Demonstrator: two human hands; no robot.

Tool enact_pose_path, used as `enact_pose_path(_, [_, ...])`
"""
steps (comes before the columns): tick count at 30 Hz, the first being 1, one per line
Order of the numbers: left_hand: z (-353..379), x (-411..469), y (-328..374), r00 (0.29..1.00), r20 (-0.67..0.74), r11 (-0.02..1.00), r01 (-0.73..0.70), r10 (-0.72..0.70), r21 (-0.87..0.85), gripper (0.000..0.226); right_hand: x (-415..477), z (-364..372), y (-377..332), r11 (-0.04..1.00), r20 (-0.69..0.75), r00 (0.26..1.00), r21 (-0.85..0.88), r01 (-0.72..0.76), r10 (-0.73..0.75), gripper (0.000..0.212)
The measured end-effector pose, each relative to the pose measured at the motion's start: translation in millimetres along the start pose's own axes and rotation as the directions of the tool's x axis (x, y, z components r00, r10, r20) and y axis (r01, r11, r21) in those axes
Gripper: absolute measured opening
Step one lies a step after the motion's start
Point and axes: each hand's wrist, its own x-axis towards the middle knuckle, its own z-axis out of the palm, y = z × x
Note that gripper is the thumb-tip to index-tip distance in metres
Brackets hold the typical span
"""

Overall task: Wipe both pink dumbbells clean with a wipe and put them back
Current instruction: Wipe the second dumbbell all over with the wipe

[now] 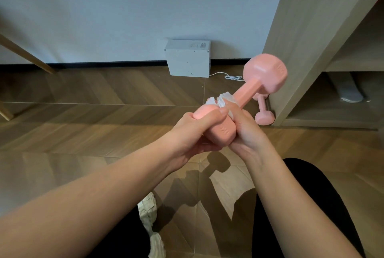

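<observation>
The left grip [193, 133] curls round the near head of a raised pink dumbbell [265, 73], the right grip [247, 131] wraps a white wipe [225, 99] around its handle, and the second pink dumbbell [264, 116] lies on the wooden floor [104, 112] against the shelf unit [301, 50].

I count two pink dumbbells: the raised dumbbell [265, 73] and the floor dumbbell [264, 117], far right by the one shelf unit [301, 50]. One white wipe [225, 96]. Two hands, my left hand [195, 133] and right hand [247, 133]. One white box [188, 58] at the far wall, one white cable [232, 77] to its right, one white shoe [148, 216] near me.
</observation>
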Motion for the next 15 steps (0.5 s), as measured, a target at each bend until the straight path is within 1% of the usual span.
enact_pose_path(2, [-1,-1,0,1.0,0.001,1.0,0.007,-0.007,-0.022,0.029,2,-2,-1,0.999,0.026,0.999,0.025,-0.021,0.02,0.029])
enact_pose_path(4, [-1,-3,-1,1.0,0.012,0.999,0.017,-0.016,-0.035,0.035,4,-2,-5,0.996,0.057,0.997,0.07,-0.052,0.048,0.034])
enact_pose_path(6, [-1,-4,-1,0.999,0.031,0.999,0.021,-0.02,-0.038,0.041,5,-3,-8,0.991,0.114,0.993,0.123,-0.055,0.041,0.036])
enact_pose_path(7, [-1,-5,-2,0.999,0.039,0.999,0.023,-0.021,-0.034,0.044,5,-5,-9,0.987,0.124,0.992,0.156,-0.033,0.014,0.028])
enact_pose_path(8, [-1,-6,-2,0.999,0.042,0.999,0.026,-0.024,-0.028,0.047,3,-6,-12,0.982,0.117,0.993,0.188,-0.008,-0.014,0.015])
enact_pose_path(9, [0,-6,-3,0.999,0.041,0.999,0.03,-0.029,-0.02,0.049,3,-8,-15,0.973,0.105,0.993,0.231,0.024,-0.049,0.02])
enact_pose_path(10, [0,-6,-4,0.999,0.037,0.999,0.036,-0.036,-0.008,0.051,3,-10,-18,0.965,0.1,0.993,0.259,0.031,-0.059,0.032])
enact_pose_path(11, [0,-6,-5,0.999,0.03,0.999,0.043,-0.043,0.008,0.053,2,-10,-21,0.956,0.119,0.992,0.294,0.006,-0.043,0.035])
enact_pose_path(12, [0,-6,-7,0.999,0.022,0.998,0.048,-0.048,0.027,0.055,2,-9,-25,0.946,0.108,0.994,0.323,-0.025,-0.011,0.028])
enact_pose_path(13, [0,-6,-9,0.998,0.012,0.998,0.053,-0.054,0.047,0.06,4,-11,-27,0.937,0.044,0.999,0.346,-0.044,0.031,0.015])
enact_pose_path(14, [-1,-6,-11,0.998,0.001,0.996,0.059,-0.059,0.065,0.065,5,-12,-30,0.931,-0.058,0.996,0.363,-0.039,0.064,0.005])
enact_pose_path(15, [-1,-5,-14,0.998,-0.01,0.994,0.066,-0.066,0.082,0.072,7,-15,-32,0.924,-0.15,0.985,0.382,-0.021,0.084,0.01])
